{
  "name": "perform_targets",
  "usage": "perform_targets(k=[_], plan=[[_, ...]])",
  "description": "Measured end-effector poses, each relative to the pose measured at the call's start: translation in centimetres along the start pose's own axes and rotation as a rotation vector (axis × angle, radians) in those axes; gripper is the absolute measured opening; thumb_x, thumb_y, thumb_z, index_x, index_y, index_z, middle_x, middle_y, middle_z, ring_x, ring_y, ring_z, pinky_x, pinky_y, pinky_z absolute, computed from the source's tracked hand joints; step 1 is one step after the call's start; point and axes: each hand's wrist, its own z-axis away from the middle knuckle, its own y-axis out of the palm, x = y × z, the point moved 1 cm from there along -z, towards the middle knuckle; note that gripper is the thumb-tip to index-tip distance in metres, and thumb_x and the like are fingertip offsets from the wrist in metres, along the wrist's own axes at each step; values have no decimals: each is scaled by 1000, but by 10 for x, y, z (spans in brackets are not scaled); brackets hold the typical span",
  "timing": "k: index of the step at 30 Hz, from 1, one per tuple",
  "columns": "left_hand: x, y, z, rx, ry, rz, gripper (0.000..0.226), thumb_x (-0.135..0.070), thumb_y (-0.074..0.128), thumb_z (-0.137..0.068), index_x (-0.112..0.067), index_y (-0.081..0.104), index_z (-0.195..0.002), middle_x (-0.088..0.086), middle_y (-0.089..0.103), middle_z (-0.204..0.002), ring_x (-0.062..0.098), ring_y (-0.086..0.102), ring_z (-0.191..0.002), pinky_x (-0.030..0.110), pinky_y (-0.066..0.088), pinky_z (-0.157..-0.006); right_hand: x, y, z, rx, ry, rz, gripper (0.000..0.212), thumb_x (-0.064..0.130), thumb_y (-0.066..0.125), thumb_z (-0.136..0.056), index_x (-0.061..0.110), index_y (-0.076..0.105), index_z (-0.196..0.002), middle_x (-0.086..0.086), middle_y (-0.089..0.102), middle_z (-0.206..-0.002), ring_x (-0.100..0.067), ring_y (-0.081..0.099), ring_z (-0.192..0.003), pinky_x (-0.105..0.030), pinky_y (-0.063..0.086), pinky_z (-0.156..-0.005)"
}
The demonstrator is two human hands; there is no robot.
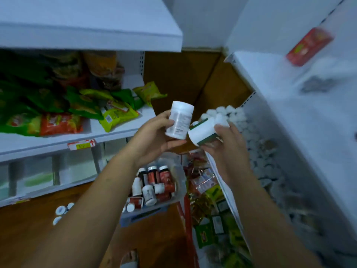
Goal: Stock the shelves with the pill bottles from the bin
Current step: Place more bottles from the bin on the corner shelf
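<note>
Looking down into the corner of a shop aisle: white metal shelves on both sides, a brown floor (29, 229) between them. The left hand (154, 138) grips a white pill bottle (179, 120), tilted with its cap up. The right hand (226, 151) grips a green-labelled bottle (202, 133) lying on its side, just beside the first. Both are held in the air above a clear plastic bin (146, 212) on the floor, which holds more bottles with red labels or white bodies. The right shelf (270, 122) carries a crowd of white-capped bottles (233, 117). The left shelf (116, 135) holds green and orange snack packets (116, 115). A red box (309, 46) lies on a higher shelf to the right. Loose bottles (61, 211) stand on the floor at left
</note>
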Motion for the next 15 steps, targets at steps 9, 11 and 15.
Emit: perform_targets(k=[9, 11, 15], plan=[[-55, 168, 83, 360, -4, 41, 59, -16, 53, -92, -8, 52, -151, 19, 61, -139, 35, 60, -121, 47, 55, -102, 151, -41, 125, -84, -184, -76, 26, 35, 59, -104, 18, 75, -115, -9, 77, -110, -26, 74, -98, -42, 60, -70], [-55, 192, 94, 419, -11, 52, 58, -17, 54, -93, -8, 53, -150, 18, 62, -138, 33, 63, -119, 47, 56, -101, 161, -56, 147, -114, -225, -95, 27, 37, 62, -100, 18, 75, -114, -9, 77, -110, -30, 73, -105, -47, 60, -75], [-51, 228, 112, 508, -19, 86, 49, -26, 59, -94, -9, 65, -139, 15, 68, -133, 30, 68, -117, 50, 54, -104, 170, -79, 179, -168, -263, -117, 38, 43, 74, -90, 17, 74, -118, -10, 76, -115, -33, 71, -113, -56, 60, -87]])
